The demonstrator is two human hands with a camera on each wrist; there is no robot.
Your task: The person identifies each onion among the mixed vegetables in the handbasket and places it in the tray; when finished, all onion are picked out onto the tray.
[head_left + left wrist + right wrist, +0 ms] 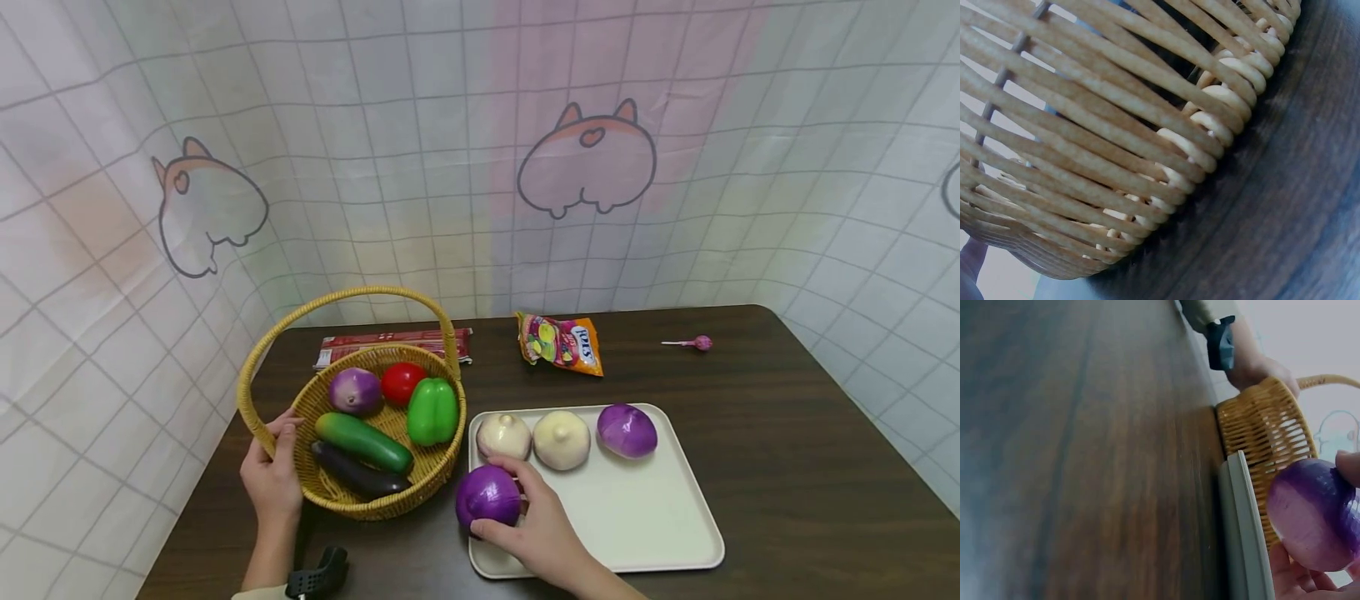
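My right hand (536, 521) holds a round purple onion (487, 496) between thumb and fingers, over the left edge of the white tray (637, 525). In the right wrist view, the onion (1310, 512) shows a paler pinkish side and appears raised above the tray rim. My left hand (273, 475) grips the left rim of the yellow wicker basket (442, 479) beside the handle's base. Inside the basket lie a purple-and-pale round vegetable (356, 392), a tomato (402, 382), a green bell pepper (432, 412), a cucumber (363, 442) and an eggplant (358, 472).
On the tray's far side sit two whitish round vegetables, one at left (504, 437) and one beside it (562, 440), plus another purple onion (627, 431). Behind are a red packet (390, 340), a candy bag (561, 342) and a lollipop (701, 342). A patterned curtain (450, 167) borders the table.
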